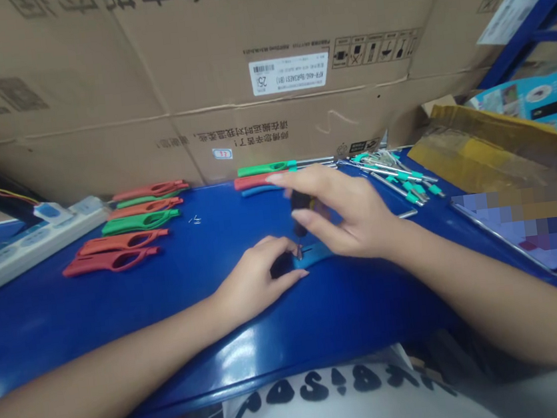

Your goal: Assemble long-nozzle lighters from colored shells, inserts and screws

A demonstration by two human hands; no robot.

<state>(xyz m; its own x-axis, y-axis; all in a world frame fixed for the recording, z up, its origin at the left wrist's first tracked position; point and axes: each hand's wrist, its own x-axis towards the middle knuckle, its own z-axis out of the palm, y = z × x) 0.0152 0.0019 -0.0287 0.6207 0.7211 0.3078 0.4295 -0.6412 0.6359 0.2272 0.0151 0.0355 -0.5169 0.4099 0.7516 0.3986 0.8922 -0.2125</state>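
My right hand (pixel 339 212) is closed round a dark screwdriver (pixel 302 213), held upright with its tip down. Under it a blue plastic handle piece (pixel 316 253) lies on the blue table (pixel 171 328). My left hand (pixel 260 275) curves around the left end of that blue piece, its fingertips pinched by the screwdriver's tip. Something small and metallic shows at those fingertips, too small to make out. My right hand hides part of the blue piece.
Red, orange and green handles (pixel 142 221) lie at the left, beside a white power strip (pixel 45 235). Metal rods with green parts (pixel 409 181) are piled at the back right, near a yellow taped package (pixel 498 150). A cardboard box (pixel 107 74) stands behind.
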